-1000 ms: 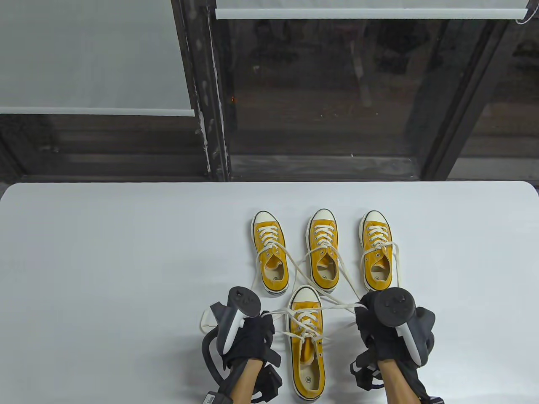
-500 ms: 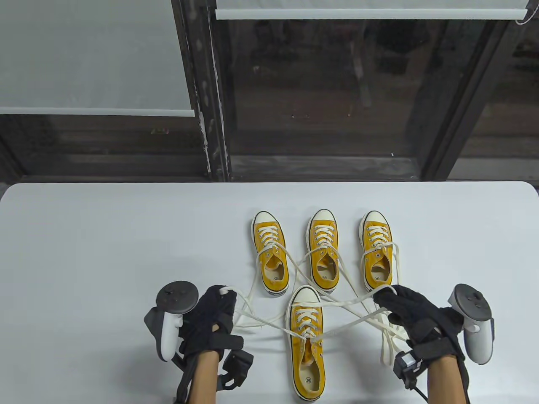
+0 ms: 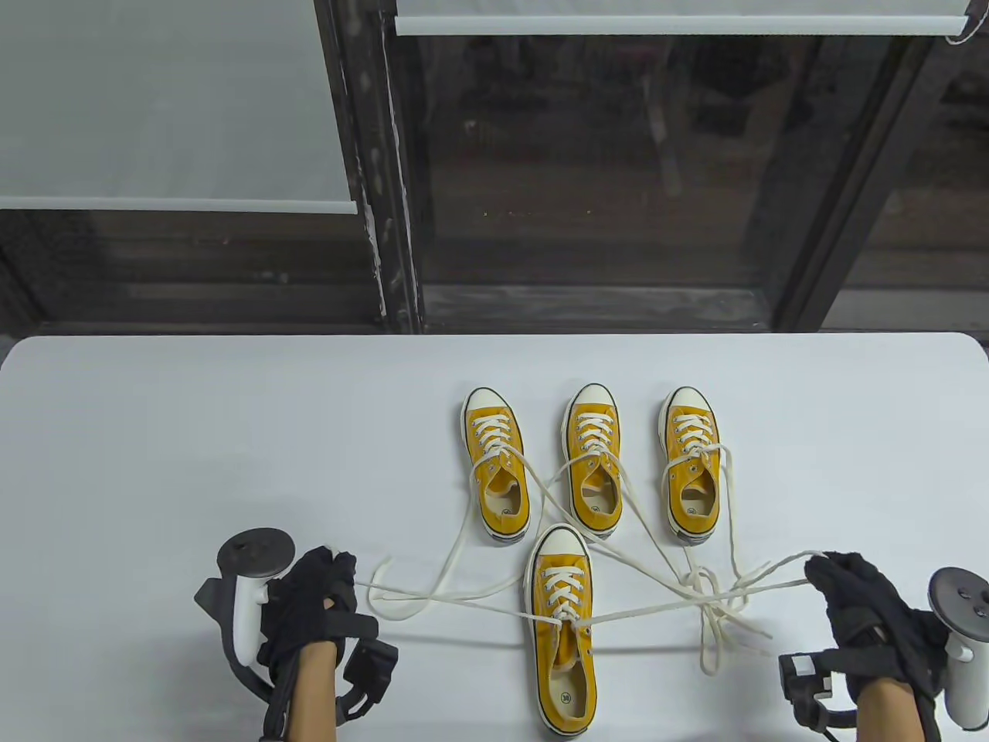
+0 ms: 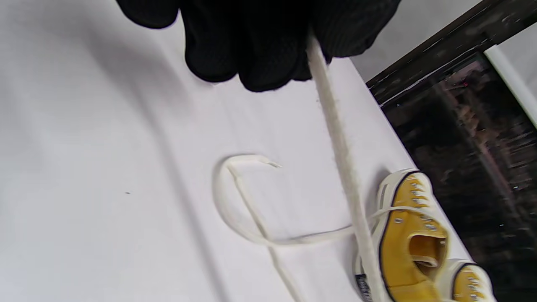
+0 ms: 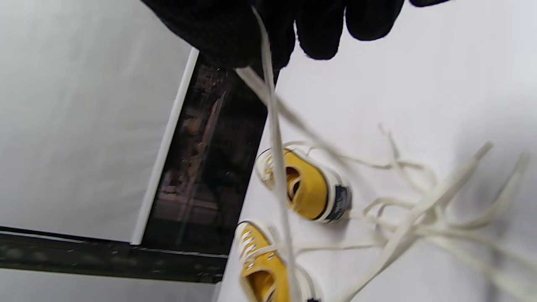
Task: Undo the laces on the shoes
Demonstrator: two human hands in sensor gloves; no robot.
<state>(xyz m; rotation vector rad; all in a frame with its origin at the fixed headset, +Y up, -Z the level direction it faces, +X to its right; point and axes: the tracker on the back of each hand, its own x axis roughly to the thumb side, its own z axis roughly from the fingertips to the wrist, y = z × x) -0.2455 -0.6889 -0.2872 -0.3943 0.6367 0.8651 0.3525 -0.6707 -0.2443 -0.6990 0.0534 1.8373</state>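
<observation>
Four yellow sneakers with cream laces stand on the white table (image 3: 154, 464). The near shoe (image 3: 562, 657) sits in front of three back shoes (image 3: 498, 471), (image 3: 593, 464), (image 3: 690, 471). My left hand (image 3: 344, 570) pinches one lace end (image 3: 463, 604) far to the left of the near shoe. My right hand (image 3: 820, 563) pinches the other lace end (image 3: 657, 610) far to the right. Both strands run taut from the near shoe's top eyelets. In the left wrist view my fingers (image 4: 251, 46) grip the lace (image 4: 342, 159). In the right wrist view my fingers (image 5: 268, 33) grip the lace (image 5: 276, 138).
Loose laces from the back shoes trail across the table, crossing in a tangle (image 3: 718, 610) right of the near shoe and in a loop (image 3: 417, 580) on its left. The table's far edge (image 3: 494, 335) meets a dark window frame.
Both hands have moved outward and apart, the left going left and the right going right, drawing the near shoe's lace ends out. The bow on the near shoe has come undone.
</observation>
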